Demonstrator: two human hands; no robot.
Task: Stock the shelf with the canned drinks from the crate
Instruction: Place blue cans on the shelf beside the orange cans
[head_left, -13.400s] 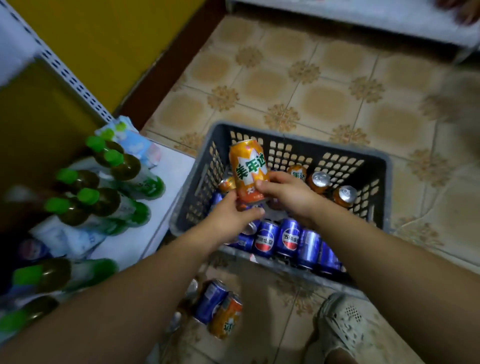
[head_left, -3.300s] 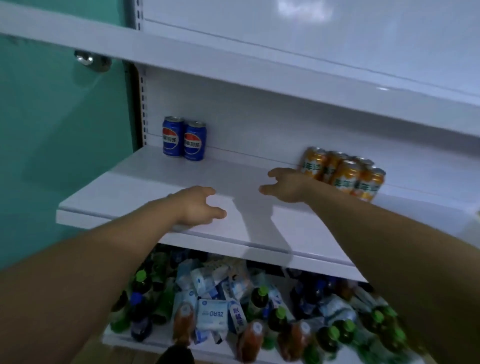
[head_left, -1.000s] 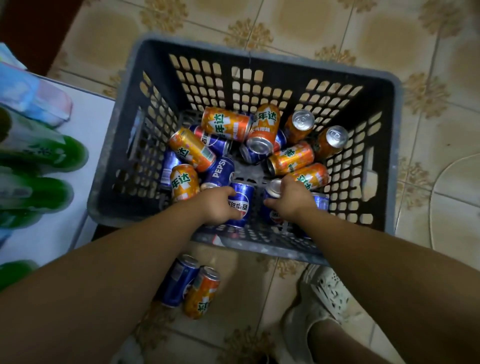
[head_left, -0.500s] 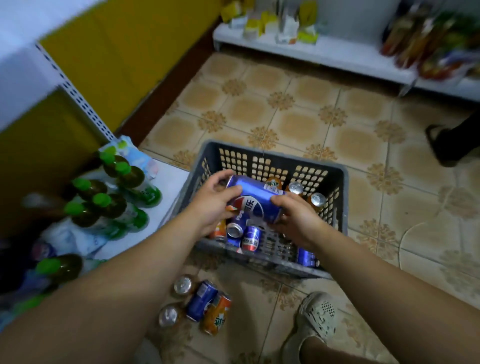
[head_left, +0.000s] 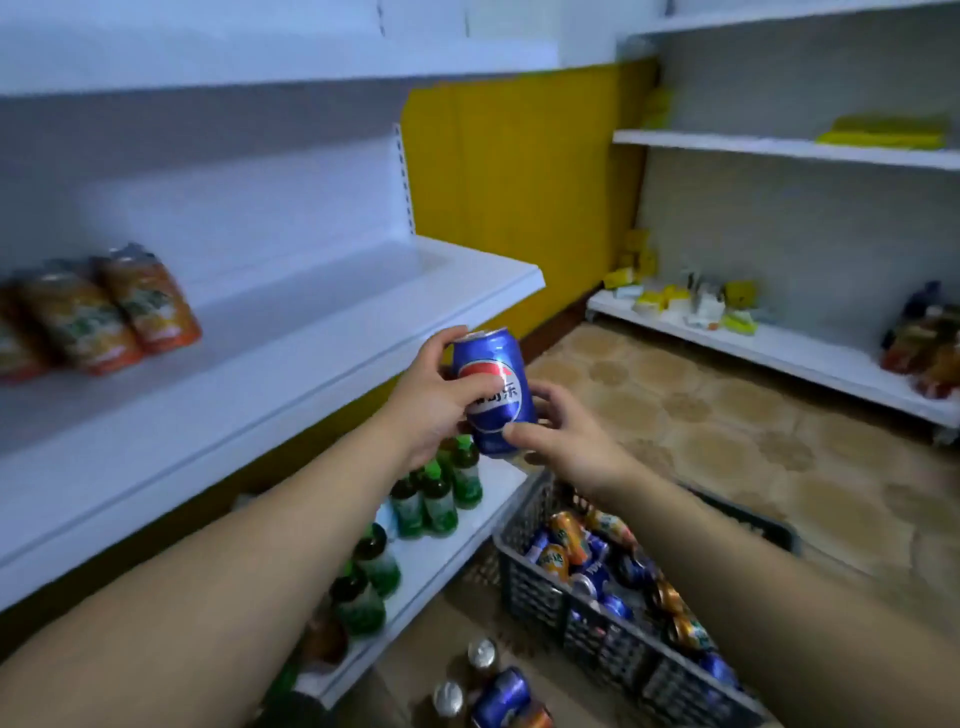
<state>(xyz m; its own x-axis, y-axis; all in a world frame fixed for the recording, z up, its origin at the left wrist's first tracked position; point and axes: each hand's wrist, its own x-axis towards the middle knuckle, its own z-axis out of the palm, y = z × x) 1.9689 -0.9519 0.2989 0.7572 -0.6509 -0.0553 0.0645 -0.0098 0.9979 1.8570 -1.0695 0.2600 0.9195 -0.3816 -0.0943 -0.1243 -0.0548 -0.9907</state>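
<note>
Held can (head_left: 491, 389), shelf (head_left: 311, 332) leftward.
Your left hand (head_left: 431, 405) and right hand (head_left: 566, 436) both curl round the near-upright can; the shelf lies nearer your left hand.

Blue can (head_left: 493, 389) lifted from crate (head_left: 532, 592), now near shelf (head_left: 311, 364); left hand (head_left: 431, 402), right hand (head_left: 569, 439) apparently gripping.

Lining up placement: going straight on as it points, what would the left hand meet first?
Probably the yellow wall: the left hand, gripping the can, points past the right end of the shelf. Depth unclear; it might clip that corner.
</note>
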